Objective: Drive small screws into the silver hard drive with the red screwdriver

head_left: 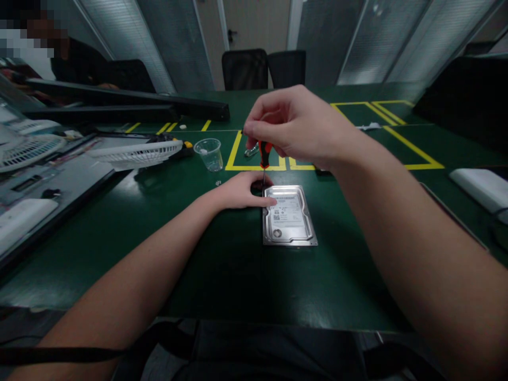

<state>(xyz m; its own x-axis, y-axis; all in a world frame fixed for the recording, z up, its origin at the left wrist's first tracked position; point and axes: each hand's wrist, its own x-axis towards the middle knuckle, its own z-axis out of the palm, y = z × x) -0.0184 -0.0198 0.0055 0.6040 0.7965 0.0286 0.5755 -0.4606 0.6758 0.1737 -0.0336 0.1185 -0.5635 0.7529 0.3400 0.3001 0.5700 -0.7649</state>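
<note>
A silver hard drive (291, 217) lies flat on the green table, its printed label facing up. My left hand (248, 191) grips its far left corner, the thumb across the top and the fingers curled by the edge. Above that corner my right hand (283, 124) is closed around a red-and-black screwdriver (265, 154). The screwdriver stands nearly upright, its shaft running down beside my left fingers. Its tip is hidden there. A tiny dark bit shows at my right fingertips; I cannot make out what it is.
A clear plastic cup (209, 154) stands left of the drive, with tiny bits (218, 183) near it. White fan grilles (138, 153) and a large panel (59, 190) fill the left side. A white box (482, 190) sits right. Another person (85, 63) is at the far left.
</note>
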